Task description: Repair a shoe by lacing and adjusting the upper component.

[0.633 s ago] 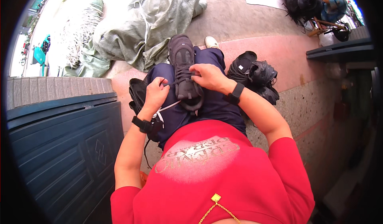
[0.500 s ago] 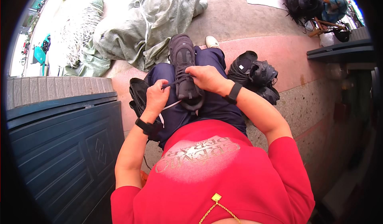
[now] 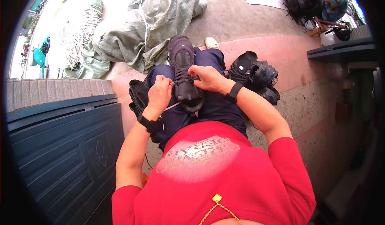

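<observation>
A black sneaker (image 3: 181, 58) lies along my lap, its toe pointing away from me and its opening toward my belly. Dark shoelace (image 3: 183, 77) crosses its tongue. At the shoe's left edge my left hand (image 3: 161, 92) is closed, pinching a lace end between thumb and forefinger. My right hand (image 3: 208, 79) sits at the right edge of the lacing, fingers curled on the lace there. A thin pale cord (image 3: 171, 106) runs below my left hand toward the shoe's heel.
Several black shoes (image 3: 253, 74) are piled right of my legs, and a black shoe or bag (image 3: 138, 93) lies at the left. Grey-green sacks (image 3: 132, 36) and bundled white cords (image 3: 78, 40) lie ahead. A blue door (image 3: 66, 153) stands at left. Another person (image 3: 333, 6) sits far right.
My left hand has moved up and right, closer to the lacing, with its lace end. The right hand has stayed by the shoe, its fingers turned slightly.
</observation>
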### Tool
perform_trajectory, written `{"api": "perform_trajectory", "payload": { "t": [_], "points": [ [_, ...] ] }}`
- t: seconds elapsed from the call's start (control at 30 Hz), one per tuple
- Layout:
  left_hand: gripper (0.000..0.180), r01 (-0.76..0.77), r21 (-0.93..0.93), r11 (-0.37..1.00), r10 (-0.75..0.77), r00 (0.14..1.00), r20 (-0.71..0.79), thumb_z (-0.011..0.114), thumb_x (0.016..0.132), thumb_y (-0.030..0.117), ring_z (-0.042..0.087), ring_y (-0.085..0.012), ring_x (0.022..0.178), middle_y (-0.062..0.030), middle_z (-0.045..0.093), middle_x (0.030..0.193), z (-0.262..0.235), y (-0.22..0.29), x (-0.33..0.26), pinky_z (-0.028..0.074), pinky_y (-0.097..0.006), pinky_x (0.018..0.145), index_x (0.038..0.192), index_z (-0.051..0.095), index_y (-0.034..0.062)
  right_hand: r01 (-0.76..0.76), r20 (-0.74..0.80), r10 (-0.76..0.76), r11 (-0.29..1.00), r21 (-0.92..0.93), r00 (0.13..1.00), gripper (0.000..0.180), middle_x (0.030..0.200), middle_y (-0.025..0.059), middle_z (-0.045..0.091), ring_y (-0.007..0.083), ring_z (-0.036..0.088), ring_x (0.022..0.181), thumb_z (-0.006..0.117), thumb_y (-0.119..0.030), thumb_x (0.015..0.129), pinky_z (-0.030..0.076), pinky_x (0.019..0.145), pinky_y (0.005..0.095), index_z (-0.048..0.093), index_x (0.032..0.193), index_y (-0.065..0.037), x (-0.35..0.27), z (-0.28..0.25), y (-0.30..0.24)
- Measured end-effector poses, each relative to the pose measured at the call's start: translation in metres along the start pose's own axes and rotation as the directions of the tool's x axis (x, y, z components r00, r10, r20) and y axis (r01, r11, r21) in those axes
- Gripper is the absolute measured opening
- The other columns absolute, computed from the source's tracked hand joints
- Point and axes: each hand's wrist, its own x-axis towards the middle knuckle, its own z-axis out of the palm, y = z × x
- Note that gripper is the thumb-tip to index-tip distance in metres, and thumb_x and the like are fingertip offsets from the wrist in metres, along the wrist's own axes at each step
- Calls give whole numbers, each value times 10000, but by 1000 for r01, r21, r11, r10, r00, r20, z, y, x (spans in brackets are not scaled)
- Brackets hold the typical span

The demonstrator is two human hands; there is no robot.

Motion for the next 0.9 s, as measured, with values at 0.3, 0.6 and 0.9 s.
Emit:
{"api": "perform_trajectory", "payload": {
  "t": [0.3,0.6,0.9],
  "points": [
    [190,59,-85,995,-52,995,80,561,796,189,580,-352,731,-190,597,732,0,-6,7,446,-411,631,784,572,0,35,5,-36,989,144,999,203,772,143,577,303,585,753,528,-47,712,463,664,360,492,910,-20,2,6,7],
    [199,807,-351,475,-478,571,668,652,672,217,348,-80,405,36,408,492,-12,-14,52,259,-252,372,573,530,94,-302,8,302,953,18,953,256,860,230,587,360,572,848,589,-165,689,446,719,400,526,864,11,21,10,-1],
    [117,706,-684,185,-593,635,494,561,795,210,363,-72,431,38,471,575,-142,-168,49,287,-227,399,722,565,120,-649,233,626,596,474,745,301,655,11,533,106,461,604,528,-280,839,397,572,258,603,819,11,-28,-33,-24]
  ]
}}
